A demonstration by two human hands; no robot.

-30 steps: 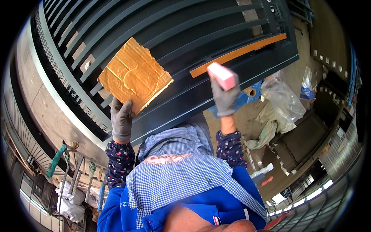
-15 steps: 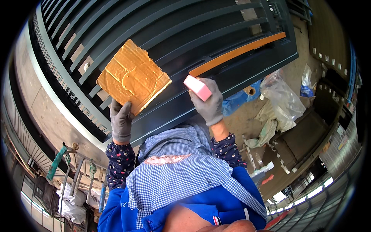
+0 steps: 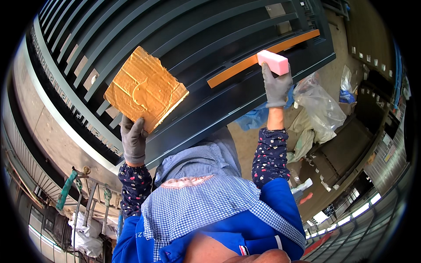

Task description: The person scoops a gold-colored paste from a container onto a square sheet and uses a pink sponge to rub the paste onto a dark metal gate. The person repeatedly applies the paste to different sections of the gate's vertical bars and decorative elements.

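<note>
My left hand [image 3: 133, 139], in a grey glove, grips the lower corner of a cardboard piece [image 3: 144, 90] coated with golden-orange paint, a thick bead of it near the middle. In my gloved right hand [image 3: 277, 87] is a pink foam block [image 3: 273, 62], pinched between thumb and fingers. One end of the block touches, or is just over, an orange-gold strip [image 3: 234, 71] on a dark grey slatted metal panel [image 3: 193, 109]. The strip runs at a slant along the panel's near rail. My fingertips behind the block are partly hidden.
A clear plastic bag [image 3: 318, 103] and blue plastic sheeting [image 3: 254, 119] lie on the floor to the right, beyond the panel's edge. At the lower left stands a metal frame [image 3: 92, 193] with green straps, near white bags [image 3: 87, 236].
My right hand has moved right and farther away along the orange-gold strip with the foam block. The cardboard in my left hand has shifted slightly left in the view.
</note>
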